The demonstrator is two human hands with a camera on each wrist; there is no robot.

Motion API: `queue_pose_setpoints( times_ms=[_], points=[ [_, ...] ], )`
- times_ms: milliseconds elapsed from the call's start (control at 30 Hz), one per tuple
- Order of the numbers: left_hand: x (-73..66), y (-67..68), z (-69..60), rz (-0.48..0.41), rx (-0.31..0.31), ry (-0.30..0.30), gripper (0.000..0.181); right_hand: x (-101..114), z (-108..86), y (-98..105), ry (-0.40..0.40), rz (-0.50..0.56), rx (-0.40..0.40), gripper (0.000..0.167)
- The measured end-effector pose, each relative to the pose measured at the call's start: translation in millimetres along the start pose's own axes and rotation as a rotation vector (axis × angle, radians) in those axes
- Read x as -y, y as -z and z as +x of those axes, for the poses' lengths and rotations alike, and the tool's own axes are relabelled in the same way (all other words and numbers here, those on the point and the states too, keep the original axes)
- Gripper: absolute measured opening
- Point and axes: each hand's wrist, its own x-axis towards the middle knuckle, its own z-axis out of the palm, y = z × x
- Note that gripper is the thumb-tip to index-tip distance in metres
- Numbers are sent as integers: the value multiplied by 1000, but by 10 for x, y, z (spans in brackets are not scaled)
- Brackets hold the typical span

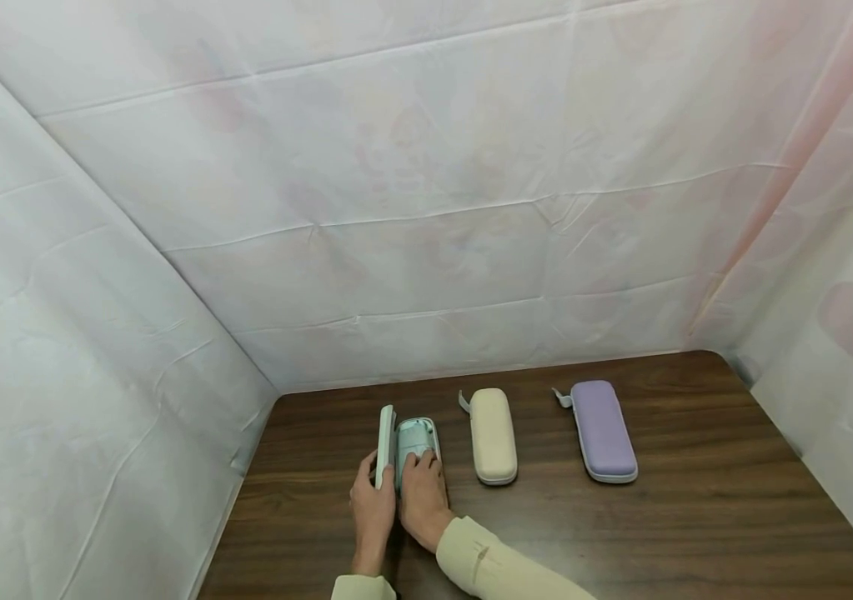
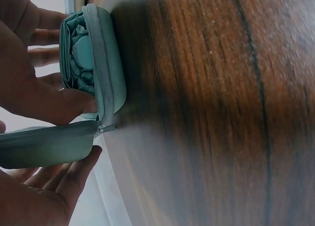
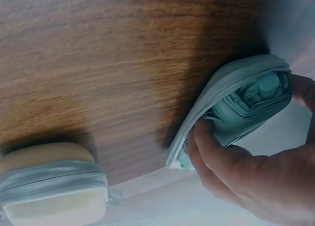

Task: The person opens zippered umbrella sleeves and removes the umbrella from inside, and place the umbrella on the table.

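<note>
A mint green zip case lies unfolded on the table, its lid (image 1: 385,446) standing up on the left side. My left hand (image 1: 373,508) holds that lid, fingers on its outer face (image 2: 49,149) and thumb near the edge. A folded teal fabric bundle (image 1: 414,435) sits in the case's base (image 2: 114,63). My right hand (image 1: 423,500) grips the bundle (image 3: 246,113) between thumb and fingers, the fingertips tucked inside the rim. The bundle's lower part is hidden by the case and the right hand.
A cream zip case (image 1: 494,435) lies closed to the right of the green one, also seen at the lower left (image 3: 54,186) in the right wrist view. Further right is a closed purple case (image 1: 604,429). Pale sheets (image 1: 411,275) hang behind and beside the brown table (image 1: 546,542).
</note>
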Motion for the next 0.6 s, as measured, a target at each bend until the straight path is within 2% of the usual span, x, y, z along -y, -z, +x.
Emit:
queue_pose_setpoints(
  times_ms=[233, 433, 600],
  points=[
    [-3, 25, 15, -4, 5, 1, 37, 26, 15, -42, -15, 11, 29, 45],
    [4, 29, 18, -1, -2, -9, 35, 12, 61, -74, -59, 89, 59, 63],
    [10, 38, 17, -30, 20, -16, 36, -3, 102, -38, -107, 161, 133, 75]
  ],
)
